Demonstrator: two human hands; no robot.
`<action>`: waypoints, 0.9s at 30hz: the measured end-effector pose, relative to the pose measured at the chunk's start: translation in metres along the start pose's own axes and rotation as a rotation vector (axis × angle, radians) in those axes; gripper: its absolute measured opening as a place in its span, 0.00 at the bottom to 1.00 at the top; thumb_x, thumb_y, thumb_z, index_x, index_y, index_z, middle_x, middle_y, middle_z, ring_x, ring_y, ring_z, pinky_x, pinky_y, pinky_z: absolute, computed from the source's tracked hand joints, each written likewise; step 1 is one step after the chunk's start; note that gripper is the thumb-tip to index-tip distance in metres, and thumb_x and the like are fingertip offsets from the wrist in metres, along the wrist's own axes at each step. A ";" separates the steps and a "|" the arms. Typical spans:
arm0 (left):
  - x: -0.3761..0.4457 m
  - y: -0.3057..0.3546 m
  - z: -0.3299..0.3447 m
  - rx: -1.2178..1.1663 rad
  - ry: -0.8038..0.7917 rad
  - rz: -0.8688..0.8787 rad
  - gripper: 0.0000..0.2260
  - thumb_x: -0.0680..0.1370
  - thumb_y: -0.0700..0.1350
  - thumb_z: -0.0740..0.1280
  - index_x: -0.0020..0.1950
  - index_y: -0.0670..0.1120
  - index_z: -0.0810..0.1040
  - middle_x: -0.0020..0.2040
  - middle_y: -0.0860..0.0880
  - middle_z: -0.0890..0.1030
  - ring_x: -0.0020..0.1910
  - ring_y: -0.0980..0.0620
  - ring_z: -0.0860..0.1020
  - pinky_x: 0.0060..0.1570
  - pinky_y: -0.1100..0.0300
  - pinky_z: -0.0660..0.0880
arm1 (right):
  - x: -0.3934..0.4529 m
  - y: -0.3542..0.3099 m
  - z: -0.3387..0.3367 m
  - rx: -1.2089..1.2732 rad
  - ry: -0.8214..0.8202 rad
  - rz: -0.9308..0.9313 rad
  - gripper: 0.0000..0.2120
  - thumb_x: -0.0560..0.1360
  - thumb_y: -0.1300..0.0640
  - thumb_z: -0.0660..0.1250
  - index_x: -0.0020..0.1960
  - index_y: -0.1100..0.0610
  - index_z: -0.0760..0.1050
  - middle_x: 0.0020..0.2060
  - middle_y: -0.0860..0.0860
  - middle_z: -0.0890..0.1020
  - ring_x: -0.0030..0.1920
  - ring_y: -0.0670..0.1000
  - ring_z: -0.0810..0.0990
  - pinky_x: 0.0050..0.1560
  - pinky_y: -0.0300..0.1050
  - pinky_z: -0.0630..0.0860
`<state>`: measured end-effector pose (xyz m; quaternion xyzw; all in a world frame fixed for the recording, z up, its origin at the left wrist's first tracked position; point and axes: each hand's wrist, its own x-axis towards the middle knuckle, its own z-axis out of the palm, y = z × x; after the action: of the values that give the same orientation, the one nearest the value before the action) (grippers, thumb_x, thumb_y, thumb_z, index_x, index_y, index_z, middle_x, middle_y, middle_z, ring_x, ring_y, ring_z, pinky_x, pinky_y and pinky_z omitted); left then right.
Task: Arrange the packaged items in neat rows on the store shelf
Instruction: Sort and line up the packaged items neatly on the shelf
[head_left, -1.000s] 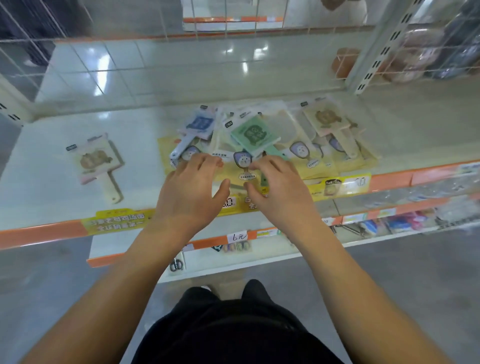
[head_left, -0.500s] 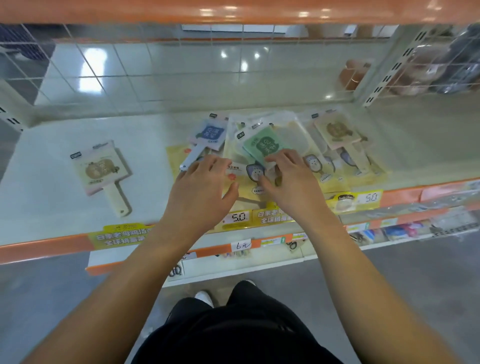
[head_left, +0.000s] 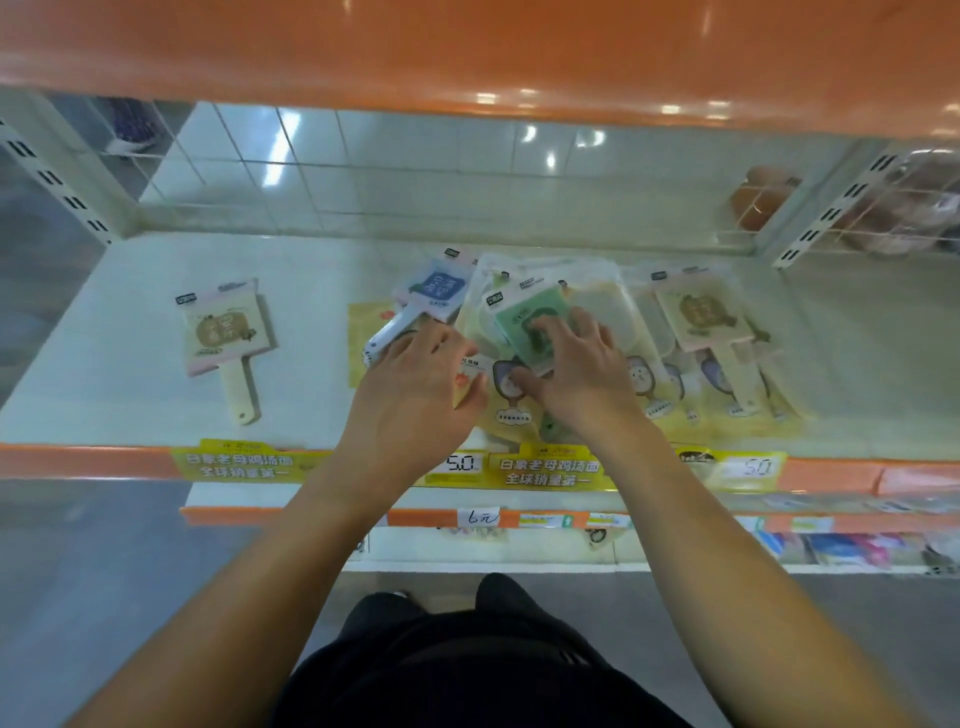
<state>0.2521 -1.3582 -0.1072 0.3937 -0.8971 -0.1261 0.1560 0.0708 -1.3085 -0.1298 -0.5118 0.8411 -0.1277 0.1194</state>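
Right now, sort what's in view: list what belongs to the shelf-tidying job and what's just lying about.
Job:
- green package, under right hand
- blue package, by left hand
- beige package on the pile
- lone beige package, set apart left
- shelf

Lying about:
- price tags
- lower-shelf goods

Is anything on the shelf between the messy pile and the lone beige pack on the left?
Nothing visible. Bare shelf lies between the pile and the beige pack; both hands are on the pile.

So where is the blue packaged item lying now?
In the head view, the blue packaged item lies on the shelf just beyond the left hand, left of the green packaged item.
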 end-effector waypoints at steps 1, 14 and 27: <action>0.000 0.002 0.002 0.004 0.000 -0.004 0.18 0.77 0.57 0.56 0.59 0.49 0.75 0.57 0.53 0.77 0.54 0.49 0.77 0.49 0.55 0.74 | 0.000 0.002 -0.001 -0.002 0.004 -0.012 0.27 0.73 0.41 0.70 0.68 0.47 0.67 0.69 0.52 0.67 0.68 0.58 0.65 0.65 0.56 0.67; -0.015 0.015 -0.004 0.024 0.107 -0.159 0.13 0.78 0.52 0.64 0.57 0.47 0.78 0.57 0.51 0.79 0.54 0.47 0.78 0.47 0.53 0.76 | 0.000 0.005 -0.002 0.099 0.098 -0.086 0.26 0.71 0.42 0.70 0.66 0.47 0.71 0.67 0.48 0.68 0.65 0.59 0.64 0.65 0.53 0.64; -0.050 -0.034 -0.024 0.036 0.162 -0.296 0.16 0.76 0.54 0.60 0.56 0.46 0.79 0.56 0.49 0.78 0.52 0.44 0.78 0.44 0.50 0.77 | -0.009 -0.064 0.020 0.180 0.072 -0.335 0.26 0.70 0.41 0.70 0.65 0.48 0.72 0.65 0.46 0.68 0.65 0.55 0.63 0.61 0.48 0.70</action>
<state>0.3162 -1.3454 -0.1063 0.5331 -0.8159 -0.0997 0.2004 0.1347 -1.3304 -0.1259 -0.6270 0.7332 -0.2386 0.1114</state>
